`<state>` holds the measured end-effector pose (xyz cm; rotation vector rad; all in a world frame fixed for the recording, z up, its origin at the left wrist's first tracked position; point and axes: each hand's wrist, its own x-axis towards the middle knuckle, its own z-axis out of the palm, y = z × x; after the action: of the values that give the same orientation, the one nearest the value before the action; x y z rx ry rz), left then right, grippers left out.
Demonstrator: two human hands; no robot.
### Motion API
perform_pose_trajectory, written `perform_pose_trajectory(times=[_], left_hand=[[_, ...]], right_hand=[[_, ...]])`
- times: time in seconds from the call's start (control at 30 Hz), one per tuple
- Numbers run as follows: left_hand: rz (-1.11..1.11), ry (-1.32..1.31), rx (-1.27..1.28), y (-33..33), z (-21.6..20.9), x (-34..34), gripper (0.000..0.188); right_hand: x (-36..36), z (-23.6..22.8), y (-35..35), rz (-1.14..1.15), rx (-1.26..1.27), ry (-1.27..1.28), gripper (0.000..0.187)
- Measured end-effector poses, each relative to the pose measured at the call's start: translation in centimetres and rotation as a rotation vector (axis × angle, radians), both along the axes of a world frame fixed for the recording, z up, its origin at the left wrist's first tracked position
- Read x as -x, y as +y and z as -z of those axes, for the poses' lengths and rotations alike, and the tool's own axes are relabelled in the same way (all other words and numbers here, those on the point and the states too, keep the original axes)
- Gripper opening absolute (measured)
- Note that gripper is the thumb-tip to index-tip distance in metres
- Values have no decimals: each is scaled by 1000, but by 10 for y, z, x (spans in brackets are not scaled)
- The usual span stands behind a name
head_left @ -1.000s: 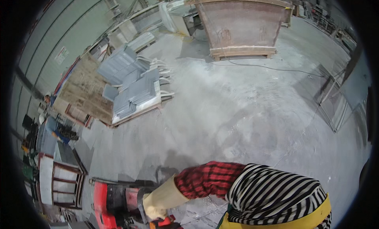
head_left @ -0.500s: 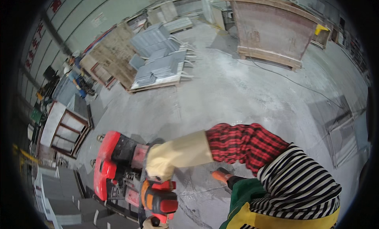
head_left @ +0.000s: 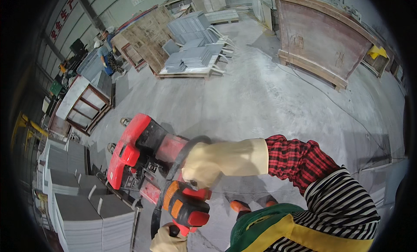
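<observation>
Both gloved hands are on the control handle [head_left: 184, 206] of a red electric pallet truck [head_left: 132, 152]. My right hand [head_left: 202, 167], in a cream glove, comes in from the right in a red plaid oversleeve and closes on the handle's far side. Its fingertips are partly hidden. At the lower edge my left hand [head_left: 167, 240] wraps round the near grip, with its arm out of view. The handle head is black with orange and red parts. A dark curved bar [head_left: 173, 165] passes beside it, and the truck's red body lies to the left.
Stacked grey slabs [head_left: 78, 206] stand close at the lower left. Grey tiles lie on a pallet [head_left: 186, 73] ahead. A large wood-framed box [head_left: 321, 39] stands at the far right, with a cable [head_left: 321, 91] on the floor. Two people [head_left: 106, 56] are at the back left.
My view has turned left and the scene has shifted right in it. More of my left hand and of the slabs at lower left shows. Both hands stay on the handle.
</observation>
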<state>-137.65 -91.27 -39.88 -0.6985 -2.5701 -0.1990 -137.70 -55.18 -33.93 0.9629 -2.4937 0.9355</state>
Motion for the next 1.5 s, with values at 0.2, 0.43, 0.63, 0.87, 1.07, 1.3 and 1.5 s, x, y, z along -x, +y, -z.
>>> perform_pose_trajectory(times=[0.2, 0.43, 0.63, 0.87, 1.07, 1.3, 1.5], left_hand=[[17, 5, -6, 18, -12, -87, 41], [57, -3, 0, 9, -36, -164, 42], [168, 26, -18, -10, -72, -213, 43], [284, 54, -45, -57, -109, -262, 43], [377, 47, -74, -83, -109, -314, 43], [425, 33, -65, -113, -118, -371, 43], [400, 34, -45, -132, -130, -420, 43]], right_hand=[[-66, 0, -5, -4, -410, -182, 11], [-135, -24, -37, 118, -685, -502, 37], [-213, -13, -31, 69, -211, -238, 43], [-283, -89, -92, 282, -464, -465, 57], [-379, -110, -124, 469, -360, -629, 50], [-461, -110, -163, 532, -355, -441, 51], [-524, -115, -186, 581, -268, -378, 41]])
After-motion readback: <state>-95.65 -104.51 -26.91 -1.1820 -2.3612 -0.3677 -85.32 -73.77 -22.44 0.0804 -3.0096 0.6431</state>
